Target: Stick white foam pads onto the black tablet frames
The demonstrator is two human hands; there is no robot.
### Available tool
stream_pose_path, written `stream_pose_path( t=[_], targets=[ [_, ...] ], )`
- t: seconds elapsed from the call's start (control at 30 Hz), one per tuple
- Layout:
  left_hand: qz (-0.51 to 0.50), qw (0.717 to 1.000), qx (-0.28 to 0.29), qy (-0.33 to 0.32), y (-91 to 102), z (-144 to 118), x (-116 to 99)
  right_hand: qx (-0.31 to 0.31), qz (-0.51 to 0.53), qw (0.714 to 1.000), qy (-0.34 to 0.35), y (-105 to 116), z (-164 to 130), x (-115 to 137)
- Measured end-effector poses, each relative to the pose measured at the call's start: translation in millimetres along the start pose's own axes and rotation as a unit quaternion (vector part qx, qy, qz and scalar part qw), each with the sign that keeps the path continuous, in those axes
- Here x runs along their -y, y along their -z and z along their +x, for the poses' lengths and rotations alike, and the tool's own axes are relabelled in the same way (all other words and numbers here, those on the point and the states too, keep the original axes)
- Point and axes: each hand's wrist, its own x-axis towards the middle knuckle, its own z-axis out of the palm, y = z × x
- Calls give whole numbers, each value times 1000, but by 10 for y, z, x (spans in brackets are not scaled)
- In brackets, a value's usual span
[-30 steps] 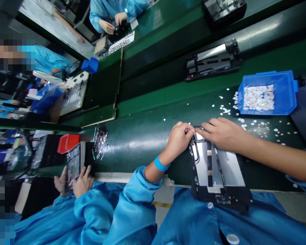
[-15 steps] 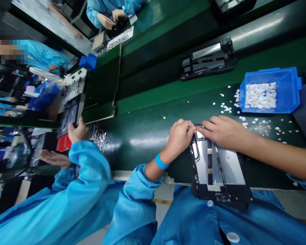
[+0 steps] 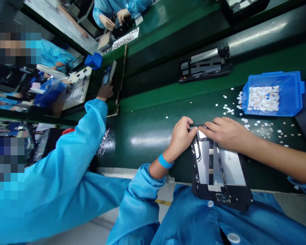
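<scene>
A black tablet frame (image 3: 220, 170) with silver inner plates lies on the green belt's near edge, against my blue smock. My left hand (image 3: 181, 137) is curled at the frame's far left corner, fingertips pinching something small and white there. From the right, my right hand (image 3: 225, 132) lies flat over the far edge, its fingertips meeting the left hand's. Whatever they pinch is too small to identify.
A blue bin (image 3: 272, 93) of white paper bits stands at the right, with scraps scattered around it. Another black frame (image 3: 204, 64) lies further back on the belt. A co-worker's blue sleeve (image 3: 66, 160) reaches across at left, hand (image 3: 105, 91) holding a frame. Small metal parts (image 3: 105, 141) lie piled.
My hands stay at the frame's far corner. The co-worker at left has lifted a frame and stretched an arm forward to the far side of the belt.
</scene>
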Motion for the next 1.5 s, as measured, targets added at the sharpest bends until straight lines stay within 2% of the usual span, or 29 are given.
stream_pose_path(
  t=[0.1, 0.2, 0.3, 0.37, 0.47, 0.63, 0.7, 0.73, 0.8, 0.83, 0.9, 0.97, 1.0, 1.07, 1.13, 1.17, 1.23, 1.33, 1.37, 1.43, 1.5],
  targets=[
    [-110, 990, 44, 72, -4, 103, 49, -10, 15, 1000, -2, -10, -9, -3],
    [-173, 971, 112, 121, 29, 240, 32, -11, 7, 1000, 4, -18, -8, -10],
    [-164, 959, 185, 135, 93, 351, -16, -5, -12, 1000, 8, -15, -11, -20],
    [-114, 966, 202, 116, 138, 380, -35, -5, -22, 1000, 11, -14, -21, -24],
    [-20, 984, 168, 51, 171, 368, -30, -12, -27, 999, 19, -40, -27, -24],
    [59, 990, 124, -16, 145, 308, -14, -21, -12, 1000, 16, -74, -3, -58],
    [54, 995, 74, -46, 159, 177, 3, -57, 19, 998, -10, 7, -99, -69],
    [37, 997, 39, -50, 174, 63, 23, -85, 39, 994, -47, 70, -200, -58],
    [-9, 999, -18, -24, 201, -260, 87, -125, 90, 973, -170, 206, -512, 23],
    [-29, 999, -26, -2, 202, -455, 121, -125, 117, 953, -251, 256, -710, 96],
    [-49, 998, 20, 17, 158, -854, 162, -41, 195, 913, -357, 277, -1127, 291],
    [-49, 996, 76, -5, 49, -1174, 141, 19, 265, 876, -403, 186, -1465, 498],
    [-50, 995, 84, -16, -15, -1277, 115, 35, 290, 859, -420, 116, -1569, 590],
    [-73, 995, 65, -31, -104, -1362, 83, 32, 346, 830, -437, -4, -1605, 736],
    [-129, 991, 24, -28, -52, -1338, 129, 9, 413, 800, -435, -17, -1418, 840],
    [-159, 987, 4, -18, 46, -1313, 190, 1, 447, 787, -426, 28, -1263, 877],
    [-201, 978, -42, 26, 390, -1265, 389, 6, 503, 772, -388, 181, -906, 912],
    [-187, 960, -164, 128, 1164, -1188, 871, 16, 517, 789, -331, 361, -481, 818],
    [-169, 951, -199, 164, 1444, -1153, 1064, 13, 503, 800, -327, 371, -415, 752],
    [-126, 941, -232, 213, 1953, -1076, 1438, 4, 464, 819, -338, 318, -399, 604],
    [-36, 938, -244, 246, 2307, -1007, 1696, -6, 423, 834, -353, 210, -466, 474]
  ],
)
